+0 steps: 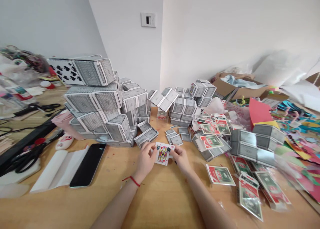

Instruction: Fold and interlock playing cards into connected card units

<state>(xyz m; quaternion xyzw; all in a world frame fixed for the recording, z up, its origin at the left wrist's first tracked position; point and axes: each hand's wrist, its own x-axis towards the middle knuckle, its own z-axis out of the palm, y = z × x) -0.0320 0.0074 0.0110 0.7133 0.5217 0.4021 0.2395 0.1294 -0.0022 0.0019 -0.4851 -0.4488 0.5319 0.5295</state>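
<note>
Between both hands, a face-up picture playing card [163, 155] is held just over the table; a second card edge shows at its right. My left hand [147, 159] pinches its left side, thumb on top, with a red string on the wrist. At the right side my right hand [180, 158] grips it the same way. Just beyond lie grey-backed folded card pieces [175, 139] and a larger card block [147, 135]. A tall stack of card boxes [93, 101] rises at left. A smaller stack [184, 106] stands beyond the hands, right of centre.
At left lie a black phone [88, 165], a white paper roll [51, 169], black scissors [27, 152] and a white computer mouse [64, 141]. Red-and-green card packs [220, 175] lie at right, beside coloured paper scraps [300, 145]. A cardboard box [240, 91] stands behind them, near the wall.
</note>
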